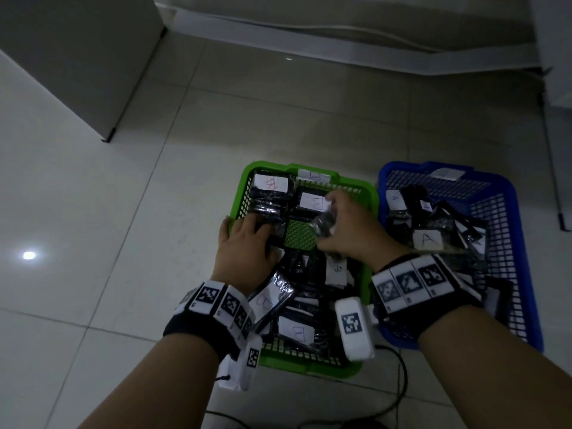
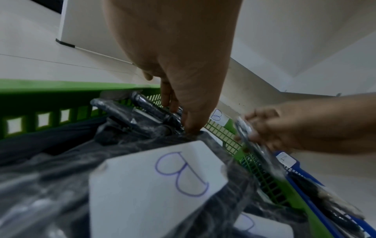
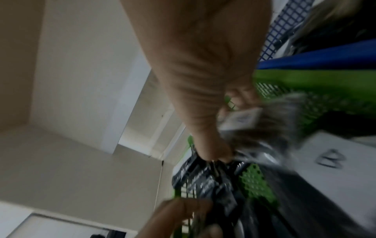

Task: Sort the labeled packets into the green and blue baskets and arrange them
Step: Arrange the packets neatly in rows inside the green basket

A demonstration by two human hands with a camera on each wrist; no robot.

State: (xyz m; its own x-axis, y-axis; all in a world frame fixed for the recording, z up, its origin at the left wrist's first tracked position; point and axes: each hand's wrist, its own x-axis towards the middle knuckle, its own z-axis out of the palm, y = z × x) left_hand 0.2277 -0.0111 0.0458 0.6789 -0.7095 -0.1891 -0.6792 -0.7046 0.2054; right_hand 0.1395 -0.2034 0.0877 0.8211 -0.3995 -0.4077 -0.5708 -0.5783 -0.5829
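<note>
A green basket (image 1: 244, 181) stands on the floor, holding several black packets with white B labels (image 1: 271, 183). The blue basket (image 1: 523, 243) to its right holds packets labelled A (image 1: 427, 239). My left hand (image 1: 247, 239) lies flat on black packets at the green basket's left side, fingers (image 2: 189, 122) straight and pressing down. My right hand (image 1: 340, 224) grips a black packet (image 1: 323, 224) above the bare green bottom in the basket's middle. The right wrist view shows that packet (image 3: 264, 125) blurred in my right hand (image 3: 213, 128). A B-labelled packet (image 2: 162, 177) lies under my left wrist.
A white cabinet (image 1: 77, 57) stands at the back left on the pale tiled floor. A thin metal stand leg (image 1: 554, 168) rises to the right of the blue basket. A black cable (image 1: 399, 382) runs on the floor in front of the baskets.
</note>
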